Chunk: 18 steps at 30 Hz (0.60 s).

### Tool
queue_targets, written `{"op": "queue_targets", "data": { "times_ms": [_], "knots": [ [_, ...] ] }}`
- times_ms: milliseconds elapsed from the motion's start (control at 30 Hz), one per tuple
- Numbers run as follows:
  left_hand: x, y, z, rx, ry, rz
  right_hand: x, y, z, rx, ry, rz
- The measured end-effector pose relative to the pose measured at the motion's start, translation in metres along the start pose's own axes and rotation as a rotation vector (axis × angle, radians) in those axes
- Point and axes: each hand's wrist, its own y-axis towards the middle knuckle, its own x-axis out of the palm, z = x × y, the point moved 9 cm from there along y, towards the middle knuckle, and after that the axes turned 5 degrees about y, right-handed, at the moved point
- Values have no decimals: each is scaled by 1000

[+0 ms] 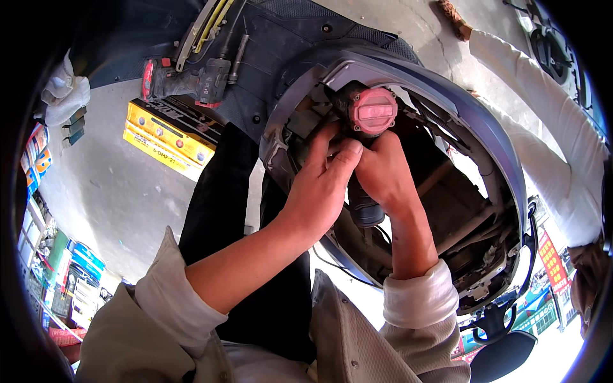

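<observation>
My right hand (386, 169) is closed round the grip of a black power tool (375, 110) with a red round housing, held upright over the open body of a grey scooter (507, 185). The tool's dark base shows below my hands. My left hand (322, 182) is closed beside my right, its thumb against it and its fingers curled under the tool near the opening's upper left; what they hold is hidden. Dark pipes and cables (463, 226) show inside the opening.
A second red-and-black drill (207, 83) and metal bars (198, 32) lie on the dark floorboard (287, 25) at upper left. A yellow-black box (169, 137) is below them. A person's white-trousered legs (536, 108) are at right. Stacked packages (76, 274) stand at left.
</observation>
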Motion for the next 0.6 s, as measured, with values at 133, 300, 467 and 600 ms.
{"op": "queue_targets", "data": {
  "times_ms": [133, 300, 467, 600],
  "knots": [
    [-7, -8, -11, -120, 6, 67, 8, -14, -1, 147, 98, -75],
    [-6, -7, 4, 80, -29, 56, 1, -26, -10, 8, -123, 136],
    [-6, 1, -1, -79, -130, 92, 2, -15, -10, 48, -113, 129],
    [-14, 6, -13, -84, -244, 110, 6, -14, -3, 126, -151, 103]
  ]
}}
